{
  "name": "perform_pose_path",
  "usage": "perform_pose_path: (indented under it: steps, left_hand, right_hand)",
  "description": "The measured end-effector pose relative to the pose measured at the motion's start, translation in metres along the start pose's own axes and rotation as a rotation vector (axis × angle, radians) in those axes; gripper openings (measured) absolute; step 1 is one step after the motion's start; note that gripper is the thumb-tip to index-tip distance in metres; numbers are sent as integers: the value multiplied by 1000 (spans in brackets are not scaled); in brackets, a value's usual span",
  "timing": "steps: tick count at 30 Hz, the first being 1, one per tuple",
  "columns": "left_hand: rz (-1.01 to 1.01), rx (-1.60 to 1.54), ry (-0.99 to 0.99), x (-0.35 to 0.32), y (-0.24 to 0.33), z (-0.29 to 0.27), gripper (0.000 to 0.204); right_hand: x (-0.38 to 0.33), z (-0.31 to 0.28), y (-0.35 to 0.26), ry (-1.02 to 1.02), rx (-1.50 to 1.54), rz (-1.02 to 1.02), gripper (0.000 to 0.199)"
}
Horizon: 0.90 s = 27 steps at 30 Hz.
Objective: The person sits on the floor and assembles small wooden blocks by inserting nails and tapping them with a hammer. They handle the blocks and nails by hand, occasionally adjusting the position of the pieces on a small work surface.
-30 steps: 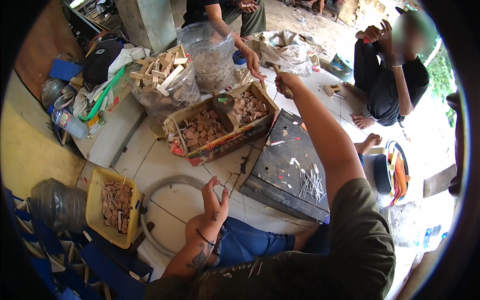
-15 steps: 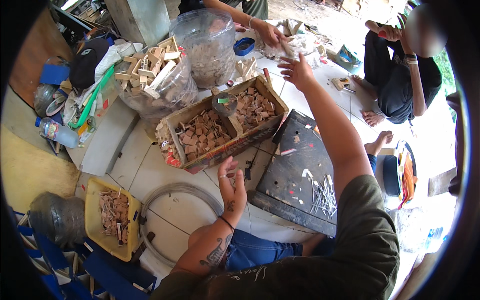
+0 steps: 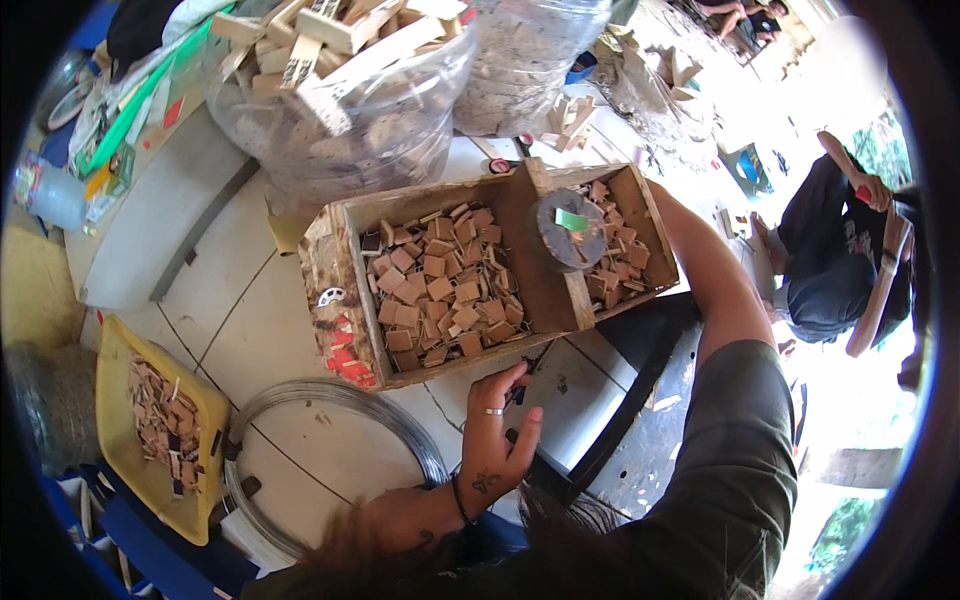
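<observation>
A two-part wooden box (image 3: 357, 290) stands in front of me, with many small brown wooden squares (image 3: 440, 285) in both compartments. On its divider sits a dark round disc (image 3: 553, 243) with a green piece (image 3: 572, 220) on top. My left hand (image 3: 497, 430) is by the box's near side, thumb and fingers apart, a ring on one finger. A small dark object (image 3: 517, 394) shows beside its fingertips; I cannot make out its kind. My right forearm (image 3: 715, 265) reaches past the box's right end, and the box hides the fingers there.
A coil of wire (image 3: 290, 400) and a yellow tub (image 3: 213, 410) of brown pieces lie at left. Behind the box are a clear plastic bag (image 3: 330, 150) of wooden blocks and scissors (image 3: 510, 160). A dark board (image 3: 650, 440) lies at right; a person (image 3: 845, 250) sits beyond.
My view has come closer to the box. My right hand, raised and spread beyond the box before, is now down behind its right end. The other person's hand beside it has left the view.
</observation>
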<state>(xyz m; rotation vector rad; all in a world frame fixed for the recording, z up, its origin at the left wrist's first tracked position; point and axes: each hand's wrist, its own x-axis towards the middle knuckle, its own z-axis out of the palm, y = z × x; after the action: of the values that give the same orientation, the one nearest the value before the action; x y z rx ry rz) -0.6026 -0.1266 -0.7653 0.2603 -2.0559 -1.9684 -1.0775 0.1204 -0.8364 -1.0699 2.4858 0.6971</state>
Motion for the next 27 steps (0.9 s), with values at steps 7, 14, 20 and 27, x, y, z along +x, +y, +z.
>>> perform_pose_path:
  steps: [7, 14, 20, 27]
  left_hand:
    - [94, 42, -57, -2, -6, -1, 43]
    - [-348, -316, -628, -19, -41, 14, 53]
    - [-506, -531, -578, -26, -27, 17, 63]
    - [-444, -547, -342, -45, 6, 22, 51]
  right_hand:
    - [-125, -63, 29, -56, -411, 77, 14]
    - [-416, -76, 16, 323, 394, 859, 23]
    - [-637, 100, -89, 623, 1041, 1120, 29]
    - [-711, 308, -275, 469, 974, 1493, 44]
